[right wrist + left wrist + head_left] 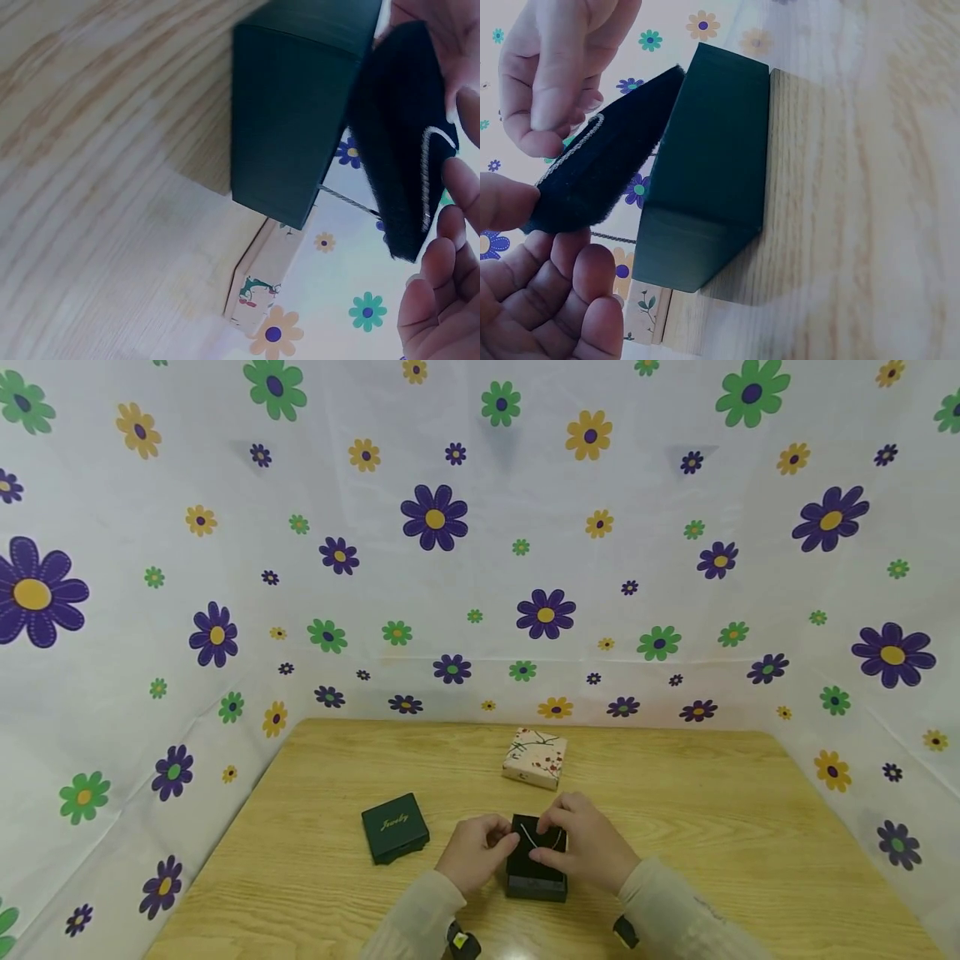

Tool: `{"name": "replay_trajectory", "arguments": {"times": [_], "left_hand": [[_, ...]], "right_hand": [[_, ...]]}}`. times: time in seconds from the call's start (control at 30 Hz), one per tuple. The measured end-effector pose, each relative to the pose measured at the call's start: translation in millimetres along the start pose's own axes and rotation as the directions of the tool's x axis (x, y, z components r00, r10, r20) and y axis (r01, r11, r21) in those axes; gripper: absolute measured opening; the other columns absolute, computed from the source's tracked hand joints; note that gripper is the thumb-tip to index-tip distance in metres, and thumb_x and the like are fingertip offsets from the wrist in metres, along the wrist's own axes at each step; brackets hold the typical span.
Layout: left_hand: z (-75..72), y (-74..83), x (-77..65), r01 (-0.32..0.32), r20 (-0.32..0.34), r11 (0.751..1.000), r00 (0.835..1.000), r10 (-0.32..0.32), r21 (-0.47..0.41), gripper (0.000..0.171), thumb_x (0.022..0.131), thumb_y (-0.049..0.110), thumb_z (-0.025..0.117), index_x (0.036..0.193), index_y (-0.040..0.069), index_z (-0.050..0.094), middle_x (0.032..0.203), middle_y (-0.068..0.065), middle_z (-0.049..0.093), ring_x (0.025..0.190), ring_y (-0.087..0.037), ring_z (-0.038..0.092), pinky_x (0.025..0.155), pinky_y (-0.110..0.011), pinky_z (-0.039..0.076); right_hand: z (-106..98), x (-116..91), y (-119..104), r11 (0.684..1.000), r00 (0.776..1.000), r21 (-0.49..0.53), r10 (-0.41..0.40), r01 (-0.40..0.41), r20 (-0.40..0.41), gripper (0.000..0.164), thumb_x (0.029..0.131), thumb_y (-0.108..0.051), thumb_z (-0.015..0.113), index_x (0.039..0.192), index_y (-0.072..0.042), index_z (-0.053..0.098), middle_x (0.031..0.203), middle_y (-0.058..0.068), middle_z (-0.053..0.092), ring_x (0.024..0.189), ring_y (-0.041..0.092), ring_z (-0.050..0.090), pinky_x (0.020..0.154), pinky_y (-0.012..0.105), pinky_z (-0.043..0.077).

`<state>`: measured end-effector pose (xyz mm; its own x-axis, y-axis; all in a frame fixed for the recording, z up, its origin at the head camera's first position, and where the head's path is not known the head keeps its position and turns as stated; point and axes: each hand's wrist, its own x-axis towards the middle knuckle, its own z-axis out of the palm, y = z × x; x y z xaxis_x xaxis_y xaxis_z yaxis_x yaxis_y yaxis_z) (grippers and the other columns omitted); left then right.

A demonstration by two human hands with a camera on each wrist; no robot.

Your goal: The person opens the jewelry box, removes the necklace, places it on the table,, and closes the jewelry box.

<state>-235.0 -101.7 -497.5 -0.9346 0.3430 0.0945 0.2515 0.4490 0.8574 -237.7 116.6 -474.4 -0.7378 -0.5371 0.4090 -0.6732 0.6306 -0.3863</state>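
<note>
My left hand [474, 852] pinches the edge of a black velvety jewelry-box pad [525, 860], thumb on its face and fingers behind, as the left wrist view shows. Tilted, the pad stands partly out of a dark green box [536, 888]. Over its face lies a thin silver necklace [527, 835]; a length of chain [613, 238] also runs between the pad's back and the box. Around the pad's right side, my right hand [588, 843] has its thumb and forefinger apart, close to the chain. Whether they touch the chain is unclear.
A dark green lid [395, 827] lettered "Jewelry" lies left of the hands. Behind the open box sits a cream floral-patterned box [536, 758]. The wooden table [315, 877] is enclosed by flower-printed white cloth [480, 568] at the back and sides.
</note>
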Motion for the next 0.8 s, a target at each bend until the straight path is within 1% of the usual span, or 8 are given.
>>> {"name": "replay_trajectory", "arguments": {"times": [0.13,0.27,0.4,0.57,0.8], "left_hand": [[-0.1,-0.1,0.6,-0.012,-0.004,1.0,1.0,0.012,-0.007,0.02,0.097,0.026,0.059,0.098,0.008,0.067,0.087,0.003,0.062,0.075,-0.012,0.055,0.067,-0.028,0.048],[0.0,-0.6,1.5,-0.014,-0.008,1.0,1.0,0.013,-0.013,0.019,0.097,0.025,0.058,0.098,0.008,0.066,0.087,0.003,0.062,0.075,-0.011,0.055,0.067,-0.027,0.048],[-0.7,0.7,0.9,-0.015,-0.01,0.999,1.0,0.015,-0.034,0.019,0.098,0.023,0.057,0.099,0.006,0.066,0.087,0.002,0.062,0.075,-0.012,0.055,0.065,-0.027,0.047],[-1.3,3.1,-0.4,-0.021,-0.009,0.998,1.0,0.02,-0.062,0.018,0.098,0.021,0.058,0.099,0.005,0.066,0.087,0.0,0.062,0.075,-0.013,0.055,0.065,-0.027,0.047],[0.0,4.0,-0.2,-0.033,-0.01,0.997,0.999,0.032,-0.069,0.013,0.098,0.016,0.057,0.098,0.007,0.066,0.088,0.001,0.063,0.075,-0.012,0.056,0.067,-0.026,0.048]], "right_hand": [[5.3,-0.4,1.2,0.997,0.999,-0.054,-0.051,0.05,-0.009,0.026,0.073,-0.032,0.085,0.086,-0.023,0.064,0.088,-0.011,0.049,0.08,0.005,0.042,0.067,0.023,0.045],[6.6,0.4,0.7,0.994,0.997,-0.088,-0.069,0.066,-0.03,0.024,0.072,-0.028,0.086,0.082,-0.023,0.065,0.084,-0.012,0.049,0.078,0.004,0.042,0.067,0.022,0.045],[5.4,1.0,-1.5,0.99,0.997,-0.12,-0.074,0.07,-0.028,0.018,0.075,-0.027,0.084,0.077,-0.023,0.067,0.079,-0.01,0.05,0.074,0.004,0.042,0.064,0.021,0.043],[4.7,1.3,-2.4,0.985,0.996,-0.151,-0.088,0.083,-0.024,0.014,0.078,-0.025,0.082,0.075,-0.024,0.068,0.075,-0.011,0.051,0.07,0.003,0.041,0.062,0.021,0.042],[4.8,1.5,-2.7,0.981,0.994,-0.163,-0.109,0.106,-0.008,0.015,0.082,-0.019,0.077,0.075,-0.024,0.065,0.077,-0.013,0.05,0.071,0.003,0.043,0.062,0.02,0.044]]}}
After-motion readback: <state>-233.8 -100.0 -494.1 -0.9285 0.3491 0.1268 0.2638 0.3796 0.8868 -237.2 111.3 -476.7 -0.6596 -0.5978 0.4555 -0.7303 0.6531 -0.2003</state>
